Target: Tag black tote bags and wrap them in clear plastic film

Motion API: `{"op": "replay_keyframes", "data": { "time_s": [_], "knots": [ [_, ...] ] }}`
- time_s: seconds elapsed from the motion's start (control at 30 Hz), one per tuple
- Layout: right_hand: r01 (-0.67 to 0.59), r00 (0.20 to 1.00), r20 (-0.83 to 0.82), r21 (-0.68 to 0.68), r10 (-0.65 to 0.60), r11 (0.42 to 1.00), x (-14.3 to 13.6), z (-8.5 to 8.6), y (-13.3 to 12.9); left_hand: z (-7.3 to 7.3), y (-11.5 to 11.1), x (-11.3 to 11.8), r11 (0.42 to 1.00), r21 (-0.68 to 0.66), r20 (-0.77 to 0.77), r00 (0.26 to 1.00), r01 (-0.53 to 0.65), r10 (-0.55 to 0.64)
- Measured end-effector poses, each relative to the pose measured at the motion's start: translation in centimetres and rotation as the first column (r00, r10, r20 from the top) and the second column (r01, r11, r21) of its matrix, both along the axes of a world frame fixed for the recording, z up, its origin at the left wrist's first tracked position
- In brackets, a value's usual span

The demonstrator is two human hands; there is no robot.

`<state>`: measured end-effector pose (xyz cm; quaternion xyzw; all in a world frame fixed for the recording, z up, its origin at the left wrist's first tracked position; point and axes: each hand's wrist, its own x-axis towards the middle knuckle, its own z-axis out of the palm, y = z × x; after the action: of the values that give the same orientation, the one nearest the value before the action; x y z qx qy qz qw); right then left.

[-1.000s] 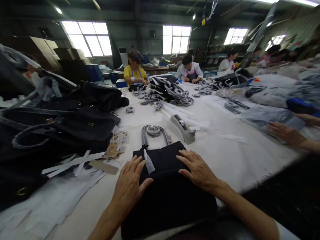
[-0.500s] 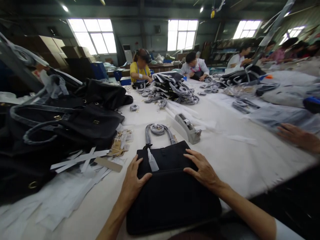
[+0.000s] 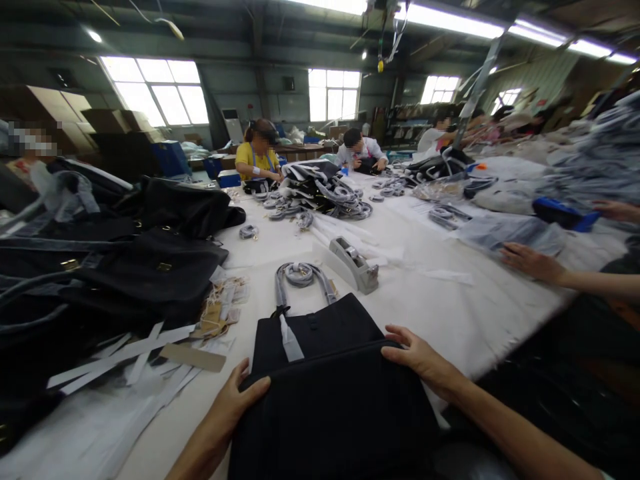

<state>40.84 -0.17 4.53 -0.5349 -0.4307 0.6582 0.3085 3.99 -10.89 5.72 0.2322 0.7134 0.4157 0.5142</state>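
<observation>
A black handbag (image 3: 325,407) lies before me on the white table, its wrapped grey handles (image 3: 300,270) pointing away. A white-wrapped tag (image 3: 290,339) hangs from the left handle base onto the bag's upper part. My left hand (image 3: 227,407) grips the bag's left side, thumb on top and fingers at the edge. On the right side, my right hand (image 3: 417,357) pinches the edge of the bag's front part between thumb and fingers. That front part stands slightly raised over the upper section. The bag's near end runs out of view.
A grey tape dispenser (image 3: 354,263) stands beyond the bag. Black bags (image 3: 145,267) pile up at left, near paper strips (image 3: 120,353) and tags (image 3: 217,313). A co-worker's hand (image 3: 533,262) rests on plastic-wrapped goods at right. Wrapped straps and bags (image 3: 325,187) lie heaped farther back.
Both hands have moved from the bag's upper sides to lower down its edges, now gripping them. The bag's front part has risen a little. My view has turned right and tilted up.
</observation>
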Motion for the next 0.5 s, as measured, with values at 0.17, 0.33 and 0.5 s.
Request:
{"op": "replay_keyframes", "data": {
  "time_s": [0.17,0.33,0.5],
  "knots": [
    [-0.182,0.964,-0.221,-0.156,0.146,0.971,-0.7,1.7,-1.5,1.7,-1.1,1.2,0.987,-0.081,0.277,0.948,-0.142,0.159],
    [-0.179,0.953,-0.275,-0.174,0.127,0.968,-1.1,1.3,-2.1,2.2,-2.3,1.9,0.981,-0.145,0.478,0.859,-0.129,0.183],
    [-0.175,0.906,-0.418,-0.239,0.062,0.955,0.8,2.3,-1.0,1.2,-2.3,2.7,0.986,-0.126,0.433,0.889,-0.106,0.150]
  ]
}}
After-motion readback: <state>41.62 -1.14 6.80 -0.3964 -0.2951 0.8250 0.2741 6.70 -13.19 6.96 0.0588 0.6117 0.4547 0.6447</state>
